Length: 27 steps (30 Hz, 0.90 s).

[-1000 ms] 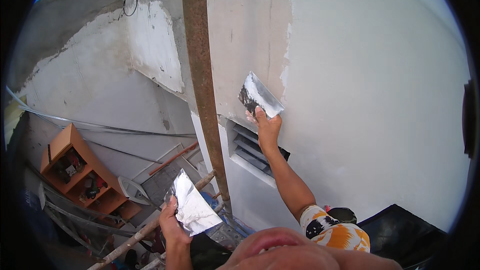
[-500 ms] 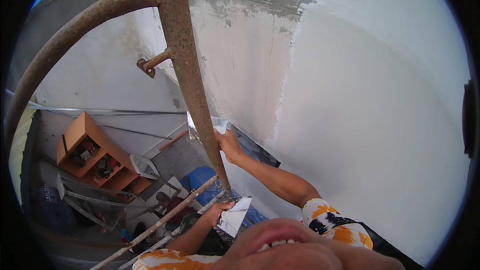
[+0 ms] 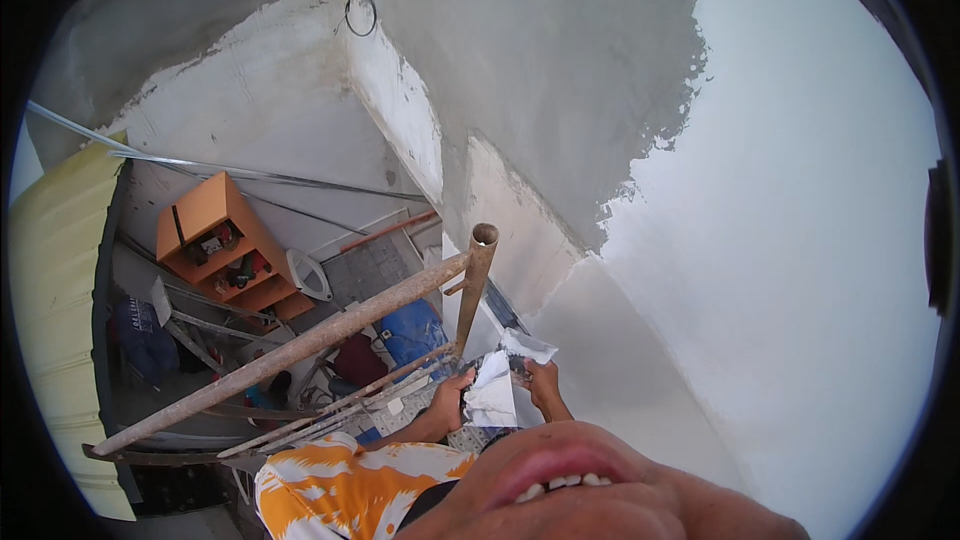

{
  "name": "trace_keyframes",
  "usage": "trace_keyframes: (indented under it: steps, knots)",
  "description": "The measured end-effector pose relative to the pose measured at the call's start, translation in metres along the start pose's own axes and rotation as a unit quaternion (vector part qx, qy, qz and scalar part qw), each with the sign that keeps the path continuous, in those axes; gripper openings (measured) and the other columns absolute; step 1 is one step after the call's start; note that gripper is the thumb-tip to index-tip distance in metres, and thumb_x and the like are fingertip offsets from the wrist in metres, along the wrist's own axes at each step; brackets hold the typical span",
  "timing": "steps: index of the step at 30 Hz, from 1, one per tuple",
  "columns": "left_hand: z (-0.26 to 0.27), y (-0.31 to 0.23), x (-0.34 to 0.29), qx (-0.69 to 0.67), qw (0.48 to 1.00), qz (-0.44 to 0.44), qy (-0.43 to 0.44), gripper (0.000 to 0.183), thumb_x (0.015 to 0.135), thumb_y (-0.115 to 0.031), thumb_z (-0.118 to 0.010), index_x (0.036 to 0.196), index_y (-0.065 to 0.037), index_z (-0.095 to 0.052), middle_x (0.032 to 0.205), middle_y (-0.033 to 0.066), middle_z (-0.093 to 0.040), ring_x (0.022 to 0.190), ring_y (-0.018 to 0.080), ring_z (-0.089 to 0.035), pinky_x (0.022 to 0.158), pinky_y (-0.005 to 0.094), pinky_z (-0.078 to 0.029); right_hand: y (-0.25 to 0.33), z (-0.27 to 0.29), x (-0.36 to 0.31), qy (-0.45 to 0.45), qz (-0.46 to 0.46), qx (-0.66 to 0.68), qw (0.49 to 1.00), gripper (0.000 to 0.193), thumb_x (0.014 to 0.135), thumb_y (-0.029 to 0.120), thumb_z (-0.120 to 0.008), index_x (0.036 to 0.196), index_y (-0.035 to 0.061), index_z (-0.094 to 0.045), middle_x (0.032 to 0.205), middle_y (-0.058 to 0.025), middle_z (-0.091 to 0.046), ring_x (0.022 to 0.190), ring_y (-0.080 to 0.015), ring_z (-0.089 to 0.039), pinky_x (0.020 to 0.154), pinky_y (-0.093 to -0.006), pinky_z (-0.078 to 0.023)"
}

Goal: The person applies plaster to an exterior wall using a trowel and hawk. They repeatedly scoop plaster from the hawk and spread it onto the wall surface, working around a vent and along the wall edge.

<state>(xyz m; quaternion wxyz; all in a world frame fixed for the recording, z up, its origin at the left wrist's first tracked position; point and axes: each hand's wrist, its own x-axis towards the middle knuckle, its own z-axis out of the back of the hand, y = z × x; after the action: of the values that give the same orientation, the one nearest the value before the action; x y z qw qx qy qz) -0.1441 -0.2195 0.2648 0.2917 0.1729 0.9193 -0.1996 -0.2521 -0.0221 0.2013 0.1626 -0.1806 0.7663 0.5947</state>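
In front of my chest, my left hand (image 3: 450, 406) is closed on a flat metal putty blade (image 3: 491, 392) heaped with white filler. Close beside it, my right hand (image 3: 543, 387) grips a second, wider scraper (image 3: 529, 345) that also carries white paste. The two tools are nearly edge to edge; whether they touch I cannot tell. Both handles are mostly hidden by fingers and blades. To the right rises a wall (image 3: 800, 190) with a smooth white coat. Its bare grey part (image 3: 570, 70) meets the white along a ragged edge.
A rusty scaffold frame (image 3: 330, 333) crosses left of my hands, with an upright pipe stub (image 3: 478, 280) just beyond them. Far below are an orange wooden cabinet (image 3: 222, 210), a blue drum-like object (image 3: 412, 332) and a person in a maroon top (image 3: 356, 360). A yellowish corrugated roof (image 3: 60, 270) lies left.
My right hand has come back from beyond the scaffold post to beside my left hand, its scraper with it. My view has shifted, showing more upper wall and the scaffold's top lower down.
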Motion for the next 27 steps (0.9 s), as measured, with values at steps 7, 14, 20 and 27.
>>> trace_keyframes:
  steps: [7, 14, 20, 27]
  knots:
    - [-0.127, -0.056, -0.104, 0.023, 0.988, -0.148, 0.044, 0.040, 0.105, -0.029, -0.050, 0.135, -0.004, -0.055, 0.132, 0.0130, -0.062, 0.121, 0.0314, -0.060, 0.107, 0.0502, -0.046, 0.138, -0.067, -0.148, 0.044, 0.051, 0.202, 0.977, 0.031, 0.104, 0.025, -0.056, 0.122, -0.0002, -0.054, 0.116, -0.0148, -0.068, 0.103, -0.0262, -0.071, 0.091, -0.0429, -0.058]
    - [-0.155, -0.050, -0.127, 0.038, 0.979, -0.162, 0.115, 0.042, 0.105, -0.028, -0.050, 0.141, -0.006, -0.050, 0.136, 0.0118, -0.060, 0.124, 0.0301, -0.058, 0.109, 0.0488, -0.043, 0.185, -0.095, -0.160, 0.149, -0.053, 0.130, 0.979, 0.033, 0.102, 0.025, -0.059, 0.124, -0.0012, -0.059, 0.114, -0.0135, -0.069, 0.102, -0.0223, -0.070, 0.089, -0.0355, -0.056]
    - [-0.184, -0.061, -0.135, -0.024, 0.928, -0.324, 0.182, 0.036, 0.107, -0.025, -0.048, 0.134, -0.001, -0.052, 0.132, 0.0105, -0.063, 0.119, 0.0247, -0.064, 0.102, 0.0432, -0.052, 0.226, -0.086, -0.170, 0.150, 0.179, 0.176, 0.956, 0.025, 0.103, 0.015, -0.058, 0.121, -0.0007, -0.056, 0.099, -0.0100, -0.071, 0.075, -0.0149, -0.070, 0.059, -0.0291, -0.059]
    - [-0.205, -0.058, -0.144, -0.078, 0.930, -0.360, 0.004, 0.034, 0.104, -0.020, -0.057, 0.131, 0.000, -0.052, 0.126, 0.0146, -0.062, 0.115, 0.0260, -0.064, 0.098, 0.0445, -0.055, 0.228, -0.096, -0.206, 0.197, 0.076, 0.177, 0.961, 0.037, 0.104, 0.022, -0.059, 0.132, -0.0010, -0.053, 0.122, -0.0135, -0.065, 0.103, -0.0249, -0.069, 0.085, -0.0405, -0.061]
